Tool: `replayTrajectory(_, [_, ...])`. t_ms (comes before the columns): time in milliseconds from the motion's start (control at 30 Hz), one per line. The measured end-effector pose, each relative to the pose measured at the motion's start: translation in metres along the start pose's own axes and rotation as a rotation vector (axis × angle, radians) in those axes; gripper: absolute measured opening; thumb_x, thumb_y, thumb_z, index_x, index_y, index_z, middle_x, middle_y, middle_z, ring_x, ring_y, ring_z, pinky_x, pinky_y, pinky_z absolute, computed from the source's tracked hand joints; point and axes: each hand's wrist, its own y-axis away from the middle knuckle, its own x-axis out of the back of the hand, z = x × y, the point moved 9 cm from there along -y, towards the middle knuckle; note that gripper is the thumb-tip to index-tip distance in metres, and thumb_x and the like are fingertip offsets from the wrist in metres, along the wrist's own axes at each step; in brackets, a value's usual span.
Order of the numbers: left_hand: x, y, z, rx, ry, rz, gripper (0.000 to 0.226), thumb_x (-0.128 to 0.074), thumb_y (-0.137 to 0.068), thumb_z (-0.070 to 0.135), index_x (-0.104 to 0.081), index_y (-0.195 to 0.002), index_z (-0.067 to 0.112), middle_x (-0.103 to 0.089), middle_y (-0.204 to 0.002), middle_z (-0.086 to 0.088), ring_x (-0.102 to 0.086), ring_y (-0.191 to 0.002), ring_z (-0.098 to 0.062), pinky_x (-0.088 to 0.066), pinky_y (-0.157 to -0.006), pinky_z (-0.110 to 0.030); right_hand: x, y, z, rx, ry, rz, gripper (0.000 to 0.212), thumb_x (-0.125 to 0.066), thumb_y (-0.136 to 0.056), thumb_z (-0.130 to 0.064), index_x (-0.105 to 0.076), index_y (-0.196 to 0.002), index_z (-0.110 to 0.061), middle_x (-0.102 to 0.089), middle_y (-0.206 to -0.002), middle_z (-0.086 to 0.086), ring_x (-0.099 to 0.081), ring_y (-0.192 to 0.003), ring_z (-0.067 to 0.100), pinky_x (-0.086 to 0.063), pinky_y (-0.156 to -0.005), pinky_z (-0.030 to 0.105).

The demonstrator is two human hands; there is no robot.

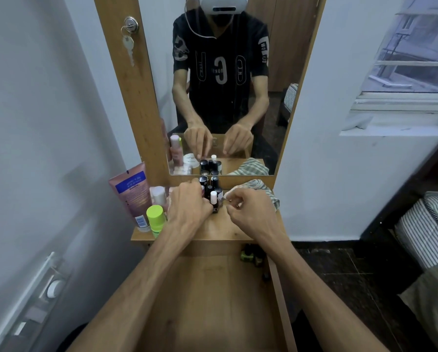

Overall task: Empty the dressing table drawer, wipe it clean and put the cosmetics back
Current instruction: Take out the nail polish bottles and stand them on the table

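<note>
Reaching over the open drawer [207,295], both hands work at the cluster of small nail polish bottles [211,190] standing near the back of the worktop [220,228], just in front of the mirror [228,85]. The left hand [188,205] is curled, its fingers closed around the left side of the cluster; exactly which bottle it grips is hidden behind its knuckles. A dark bottle with a white cap [214,201] stands just beside its fingertips, at the front of the group. The right hand [251,212] is also curled, thumb and forefinger pinched together close to the right edge of the bottles; whether anything sits in that pinch is too small to make out.

A striped cloth [261,188] lies crumpled at the right rear of the worktop, partly covered by the right hand. On the left side stand a pink tube [131,196], a green-capped bottle [155,219] and a pale pink bottle [159,195], the last partly hidden by the left wrist.

The drawer is pulled out toward the person, its wooden bottom mostly bare and crossed by both forearms. A few small dark and greenish items [251,255] remain in its far right corner, in shadow under the worktop edge and hard to identify. A key [129,50] hangs from a lock on the mirror's wooden frame.
</note>
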Motion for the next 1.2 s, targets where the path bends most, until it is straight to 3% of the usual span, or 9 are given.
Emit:
replayTrajectory(167, [0.013,0.017,0.019,-0.087,0.05,0.084,0.018,-0.057,-0.081,0.017,-0.062,-0.095,0.008,-0.066,-0.092,-0.013,-0.064,-0.078,-0.036,-0.046,-0.061,-0.038,0.014,0.028,0.028,-0.042,0.013,-0.007,0.016,-0.075,-0.085,-0.027,-0.081,-0.1,-0.03,-0.074,-0.083,-0.018,-0.065,-0.076,-0.001,-0.057,-0.073,0.023])
replayTrajectory(267, [0.015,0.039,0.031,-0.135,0.168,0.133,0.011,-0.057,-0.082,0.022,-0.062,-0.089,0.014,-0.065,-0.088,-0.004,-0.063,-0.074,-0.027,-0.053,-0.062,-0.041,0.022,0.045,0.045,-0.074,0.023,-0.034,0.012,-0.076,-0.084,-0.028,-0.081,-0.095,-0.029,-0.073,-0.079,-0.018,-0.066,-0.074,-0.001,-0.059,-0.073,0.025])
replayTrajectory(433, [-0.016,0.083,0.05,-0.207,0.209,0.018,0.006,-0.062,-0.081,0.023,-0.057,-0.079,0.02,-0.061,-0.078,0.006,-0.058,-0.069,-0.017,-0.051,-0.061,-0.037,0.022,0.071,0.073,-0.15,0.087,-0.098,0.009,-0.075,-0.081,-0.028,-0.08,-0.088,-0.028,-0.071,-0.073,-0.016,-0.066,-0.074,0.004,-0.055,-0.068,0.026])
replayTrajectory(533, [-0.047,0.103,0.055,-0.212,0.143,-0.106,0.005,-0.06,-0.082,0.025,-0.062,-0.083,0.02,-0.066,-0.084,0.006,-0.062,-0.078,-0.018,-0.052,-0.067,-0.034,0.012,0.083,0.083,-0.179,0.163,-0.157,0.009,-0.075,-0.081,-0.03,-0.079,-0.089,-0.029,-0.07,-0.072,-0.015,-0.068,-0.077,0.007,-0.049,-0.066,0.024])
replayTrajectory(700, [-0.081,0.123,0.057,-0.157,0.076,-0.233,0.025,-0.055,-0.089,0.035,-0.068,-0.108,0.025,-0.075,-0.101,0.004,-0.07,-0.094,-0.022,-0.053,-0.077,-0.035,0.002,0.098,0.089,-0.164,0.303,-0.172,0.027,-0.069,-0.088,-0.036,-0.076,-0.113,-0.029,-0.078,-0.102,-0.005,-0.07,-0.102,0.022,-0.055,-0.085,0.035])
replayTrajectory(800, [-0.09,0.133,0.06,-0.179,0.083,-0.227,0.032,-0.054,-0.091,0.035,-0.063,-0.121,0.028,-0.076,-0.102,0.0,-0.072,-0.093,-0.026,-0.054,-0.075,-0.037,-0.007,0.107,0.09,-0.124,0.336,-0.187,0.023,-0.062,-0.092,-0.039,-0.07,-0.112,-0.03,-0.075,-0.1,-0.006,-0.069,-0.102,0.023,-0.052,-0.08,0.036])
replayTrajectory(933, [-0.11,0.138,0.059,-0.168,0.071,-0.299,0.045,-0.051,-0.095,0.039,-0.047,-0.14,0.03,-0.072,-0.112,0.0,-0.07,-0.101,-0.024,-0.053,-0.08,-0.036,-0.014,0.111,0.089,-0.083,0.322,-0.175,0.028,-0.057,-0.099,-0.04,-0.063,-0.126,-0.033,-0.075,-0.101,-0.006,-0.07,-0.095,0.019,-0.041,-0.068,0.03])
replayTrajectory(1033, [-0.118,0.135,0.06,-0.149,0.08,-0.31,0.044,-0.051,-0.097,0.039,-0.049,-0.14,0.03,-0.071,-0.119,0.0,-0.069,-0.105,-0.026,-0.053,-0.084,-0.038,-0.015,0.11,0.087,-0.079,0.313,-0.137,0.024,-0.055,-0.101,-0.038,-0.066,-0.121,-0.031,-0.074,-0.098,-0.005,-0.07,-0.088,0.017,-0.032,-0.065,0.027])
replayTrajectory(1200, [-0.117,0.131,0.062,-0.155,0.128,-0.236,0.033,-0.053,-0.097,0.037,-0.059,-0.129,0.031,-0.071,-0.117,0.004,-0.071,-0.098,-0.023,-0.055,-0.077,-0.038,-0.017,0.107,0.089,-0.097,0.28,-0.112,0.02,-0.058,-0.099,-0.037,-0.07,-0.114,-0.03,-0.075,-0.097,-0.007,-0.069,-0.087,0.014,-0.034,-0.066,0.025])
